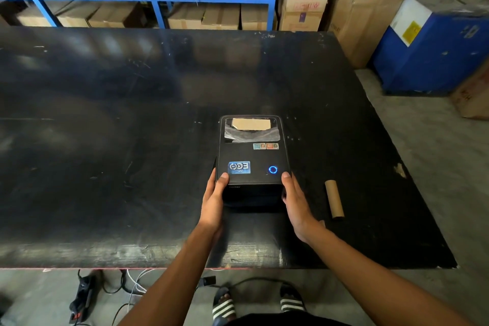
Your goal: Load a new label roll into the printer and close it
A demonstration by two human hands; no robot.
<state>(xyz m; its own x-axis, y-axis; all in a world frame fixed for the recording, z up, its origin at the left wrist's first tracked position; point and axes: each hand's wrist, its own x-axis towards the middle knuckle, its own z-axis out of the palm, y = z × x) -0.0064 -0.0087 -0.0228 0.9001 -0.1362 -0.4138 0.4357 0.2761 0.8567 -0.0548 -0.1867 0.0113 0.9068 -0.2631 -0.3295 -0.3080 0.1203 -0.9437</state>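
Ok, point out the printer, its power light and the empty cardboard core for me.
printer (251,156): head view, middle of its closed lid.
power light (272,169): head view, on the blue ring.
cardboard core (334,198): head view, mid-length of the tube.

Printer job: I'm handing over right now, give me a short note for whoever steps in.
Left hand: gripping the printer's front left corner, thumb on the lid.
Right hand: gripping the front right corner, thumb on the lid.
Printer: on the black table, lid looks down, blue ring light lit. Something brown shows through the lid window, but I cannot tell whether it is a roll.
Empty cardboard core: lies on the table right of the printer.
Done: lid appears shut.
Left: confirm the lid is latched and that labels feed.
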